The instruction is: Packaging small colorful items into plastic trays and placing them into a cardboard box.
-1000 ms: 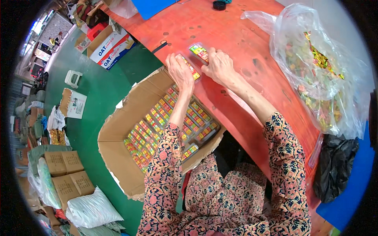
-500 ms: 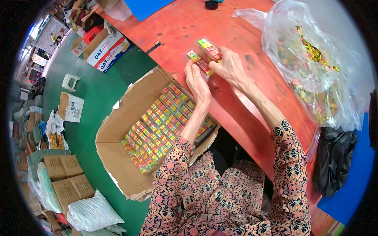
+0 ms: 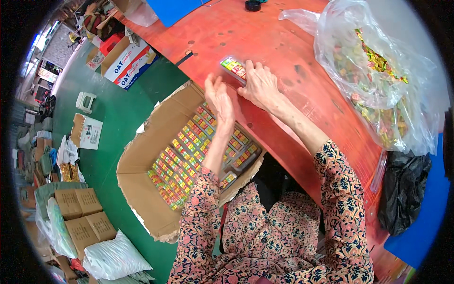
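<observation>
My right hand point(image 3: 261, 85) is closed on a clear plastic pack point(image 3: 233, 67) with a row of small red, yellow and green pieces, at the red table's edge. A second pack may lie under it; I cannot tell. To its left my left hand point(image 3: 219, 101) is open and empty, fingers stretched out and slightly blurred, above the rim of a cardboard box point(image 3: 135, 182). Rows of similar packs point(image 3: 191, 149) line that box, partly hidden by my left forearm. One separate pack point(image 3: 228, 180) lies by the box's near wall.
On the red table point(image 3: 283, 42), a clear plastic bag point(image 3: 338, 71) holds many shiny small pieces. A black bag point(image 3: 404, 194) is at the right, and a black round lid point(image 3: 253, 5) at the far edge. Cartons point(image 3: 78, 203) and a white sack point(image 3: 116, 255) stand on the green floor.
My left hand has let go of the packs and moved left and toward me, over the box. My right hand has moved left, and the packs that lay side by side now appear together.
</observation>
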The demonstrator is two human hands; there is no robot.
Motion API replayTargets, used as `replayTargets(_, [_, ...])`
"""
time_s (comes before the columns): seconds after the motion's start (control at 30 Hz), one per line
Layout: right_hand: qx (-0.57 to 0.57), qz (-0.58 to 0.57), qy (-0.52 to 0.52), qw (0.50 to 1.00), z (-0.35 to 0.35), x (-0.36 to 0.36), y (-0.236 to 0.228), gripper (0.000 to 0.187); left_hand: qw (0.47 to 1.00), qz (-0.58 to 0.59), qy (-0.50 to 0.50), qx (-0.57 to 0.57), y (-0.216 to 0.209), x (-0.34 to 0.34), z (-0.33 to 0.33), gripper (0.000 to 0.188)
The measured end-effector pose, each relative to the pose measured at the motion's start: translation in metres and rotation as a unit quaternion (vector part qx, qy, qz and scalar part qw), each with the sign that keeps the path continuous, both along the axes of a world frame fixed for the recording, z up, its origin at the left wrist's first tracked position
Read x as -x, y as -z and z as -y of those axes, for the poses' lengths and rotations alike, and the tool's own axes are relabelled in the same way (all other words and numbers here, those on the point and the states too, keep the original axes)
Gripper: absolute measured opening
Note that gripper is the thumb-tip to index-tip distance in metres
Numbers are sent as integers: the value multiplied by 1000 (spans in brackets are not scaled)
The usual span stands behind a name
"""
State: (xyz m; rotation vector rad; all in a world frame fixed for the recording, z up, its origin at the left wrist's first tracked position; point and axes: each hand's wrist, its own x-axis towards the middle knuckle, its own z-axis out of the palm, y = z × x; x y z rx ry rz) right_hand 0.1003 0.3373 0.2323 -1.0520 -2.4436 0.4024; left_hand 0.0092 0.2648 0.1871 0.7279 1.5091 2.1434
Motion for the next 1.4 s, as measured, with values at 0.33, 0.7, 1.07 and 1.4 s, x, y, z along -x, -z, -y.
replayTargets(0.33, [33,117,-173,977,-28,-38,-12,65,685,-625,278,250,-58,51,-11,84])
replayTargets(0.7, [83,115,-198,970,-31,-116,-19,74,627,-621,376,282,-67,11,-8,64])
replayTargets(1.07, [163,32,-191,967,-39,-125,-12,75,637,-627,349,282,-68,3,-2,67])
replayTargets(1.4, [179,4,-212,961,-43,-130,-2,87,658,-654,305,217,-64,-3,-4,63])
